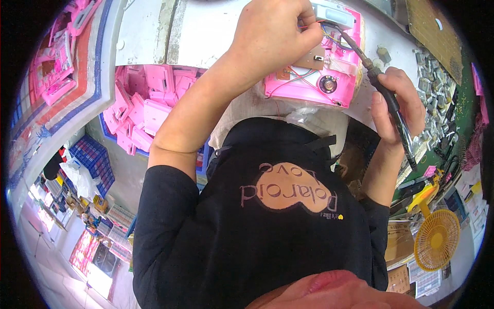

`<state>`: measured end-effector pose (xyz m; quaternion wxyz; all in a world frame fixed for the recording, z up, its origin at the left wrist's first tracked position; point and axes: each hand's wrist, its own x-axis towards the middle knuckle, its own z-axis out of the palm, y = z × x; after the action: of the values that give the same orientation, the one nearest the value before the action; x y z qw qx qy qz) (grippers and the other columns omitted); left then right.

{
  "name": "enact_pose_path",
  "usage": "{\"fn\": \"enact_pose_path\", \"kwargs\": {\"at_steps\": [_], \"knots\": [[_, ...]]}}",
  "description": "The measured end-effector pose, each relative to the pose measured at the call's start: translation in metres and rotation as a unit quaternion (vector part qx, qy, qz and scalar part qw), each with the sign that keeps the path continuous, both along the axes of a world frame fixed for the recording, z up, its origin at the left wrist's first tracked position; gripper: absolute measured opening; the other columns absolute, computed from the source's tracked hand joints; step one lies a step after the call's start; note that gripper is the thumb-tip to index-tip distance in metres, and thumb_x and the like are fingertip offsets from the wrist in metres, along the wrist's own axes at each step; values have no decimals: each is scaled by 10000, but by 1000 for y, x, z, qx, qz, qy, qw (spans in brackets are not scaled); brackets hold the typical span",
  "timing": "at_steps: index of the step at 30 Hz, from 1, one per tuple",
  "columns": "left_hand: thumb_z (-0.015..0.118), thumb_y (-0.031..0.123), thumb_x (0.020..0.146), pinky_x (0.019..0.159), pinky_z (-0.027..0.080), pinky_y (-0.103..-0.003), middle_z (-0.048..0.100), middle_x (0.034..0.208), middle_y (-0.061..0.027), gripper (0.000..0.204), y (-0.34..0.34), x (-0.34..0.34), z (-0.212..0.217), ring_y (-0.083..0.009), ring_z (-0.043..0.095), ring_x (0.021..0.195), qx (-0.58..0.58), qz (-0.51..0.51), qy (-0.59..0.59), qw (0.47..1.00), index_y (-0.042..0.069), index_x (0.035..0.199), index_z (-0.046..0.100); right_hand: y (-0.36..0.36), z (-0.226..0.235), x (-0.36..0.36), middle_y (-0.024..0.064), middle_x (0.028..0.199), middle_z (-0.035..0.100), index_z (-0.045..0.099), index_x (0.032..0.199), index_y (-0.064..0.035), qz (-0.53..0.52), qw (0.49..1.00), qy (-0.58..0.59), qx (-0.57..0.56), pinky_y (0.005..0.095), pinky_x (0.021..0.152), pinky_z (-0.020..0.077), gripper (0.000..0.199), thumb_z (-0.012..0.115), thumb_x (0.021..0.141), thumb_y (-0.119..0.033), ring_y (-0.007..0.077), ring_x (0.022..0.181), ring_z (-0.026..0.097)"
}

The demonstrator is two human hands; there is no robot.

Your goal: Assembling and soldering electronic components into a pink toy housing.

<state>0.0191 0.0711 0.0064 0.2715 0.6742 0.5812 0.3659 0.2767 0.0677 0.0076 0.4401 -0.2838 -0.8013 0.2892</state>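
Note:
A pink plastic housing lies open on the work table, with a round black speaker, a brown circuit board and several thin coloured wires inside it. My left hand is over its far left part, thumb and fingers pinched together where a thin red wire comes out. A pale grey-blue part sits just beyond the fingertips. In my right hand is a soldering iron, gripped by its dark handle and slanting up and left. Its tip reaches the wires near my left fingertips.
Pink plastic shells fill a bin at left, with more pink parts at far left. Many small metal parts lie along the right side. A yellow fan stands at lower right, and a blue crate at lower left.

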Motion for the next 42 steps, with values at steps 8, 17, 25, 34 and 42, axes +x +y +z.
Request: {"fn": "enact_pose_path", "kwargs": {"at_steps": [8, 17, 25, 34, 42], "knots": [[718, 81, 776, 641, 514, -378, 591, 837, -151, 136, 0, 2, 0, -303, 620, 696, 6, 11, -5, 1000, -7, 722, 629, 2, 2, -3, 191, 895, 678, 655, 1077, 73, 6, 999, -52, -12, 312, 736, 517, 275, 713, 815, 16, 245, 785, 652], [717, 79, 770, 643, 515, -406, 584, 813, -155, 143, 1, 5, -1, -325, 624, 706, 36, 20, 20, 999, -3, 712, 615, 6, 0, -8, 185, 912, 680, 639, 1085, 92, 18, 997, -67, -25, 298, 724, 500, 262, 704, 843, 13, 217, 784, 638], [711, 72, 763, 642, 512, -418, 574, 801, -153, 144, 1, 7, -4, -335, 617, 702, 53, 29, 32, 998, 4, 705, 599, 5, 0, -9, 184, 903, 680, 634, 1084, 98, 10, 997, -68, -24, 298, 737, 493, 258, 700, 847, 23, 212, 787, 630], [709, 67, 758, 631, 506, -422, 571, 801, -153, 142, 0, 9, -4, -334, 612, 696, 63, 35, 38, 997, 1, 715, 591, 4, 2, -11, 187, 885, 678, 629, 1086, 101, 10, 997, -70, -16, 302, 710, 499, 256, 701, 851, 31, 213, 758, 628], [707, 68, 756, 633, 508, -415, 571, 808, -151, 139, 1, 9, -12, -332, 609, 697, 95, 34, 39, 994, -1, 718, 592, 5, 3, -11, 189, 890, 677, 631, 1089, 98, 12, 997, -69, -7, 300, 719, 505, 254, 697, 853, 31, 220, 771, 637]]}}
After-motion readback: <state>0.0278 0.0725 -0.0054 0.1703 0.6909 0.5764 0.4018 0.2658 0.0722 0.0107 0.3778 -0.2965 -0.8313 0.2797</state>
